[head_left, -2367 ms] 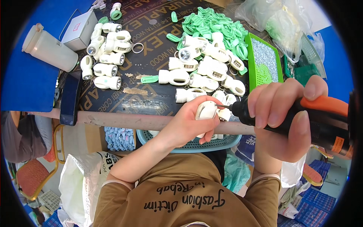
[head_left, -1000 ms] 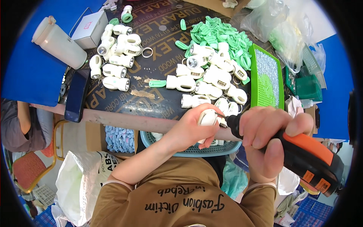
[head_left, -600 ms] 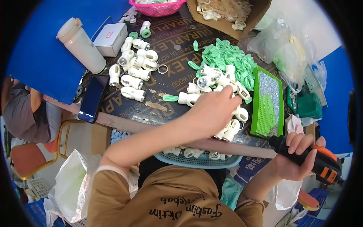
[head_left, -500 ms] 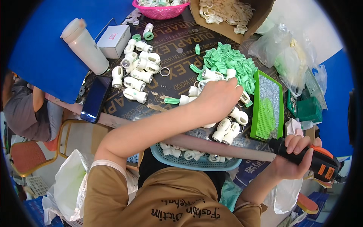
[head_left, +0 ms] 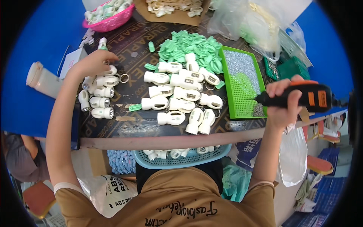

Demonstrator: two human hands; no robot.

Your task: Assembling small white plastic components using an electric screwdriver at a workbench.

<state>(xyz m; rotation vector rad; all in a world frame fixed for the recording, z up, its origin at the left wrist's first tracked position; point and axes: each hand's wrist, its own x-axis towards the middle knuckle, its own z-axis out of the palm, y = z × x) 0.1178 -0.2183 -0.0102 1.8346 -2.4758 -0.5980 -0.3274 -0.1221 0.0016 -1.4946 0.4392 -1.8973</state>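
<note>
My left hand [head_left: 94, 62] reaches over a group of small white flashlights [head_left: 100, 102] with metal rings at the left of the table. Its fingers are bent down, and what they hold, if anything, is hidden. A metal ring shows by the fingertips. My right hand [head_left: 281, 100] is wrapped round a black electric screwdriver [head_left: 306, 94] with orange parts. The screwdriver's thin bit points left, over the bright green tray [head_left: 225, 83] of small metal screws. Between my hands lie several more white flashlights [head_left: 185, 81]. Behind them is a heap of green plastic pieces [head_left: 193, 49].
A pink basket [head_left: 109, 24] and a cardboard box [head_left: 170, 17] of pale parts stand at the back. A white bottle [head_left: 43, 81] and white box [head_left: 72, 60] are at left. Clear plastic bags [head_left: 230, 22] lie back right. A blue basket [head_left: 181, 162] sits below the table edge.
My left hand has moved from the middle flashlights to the left group. The right hand has raised the screwdriver to the green tray's edge. The head view has shifted right.
</note>
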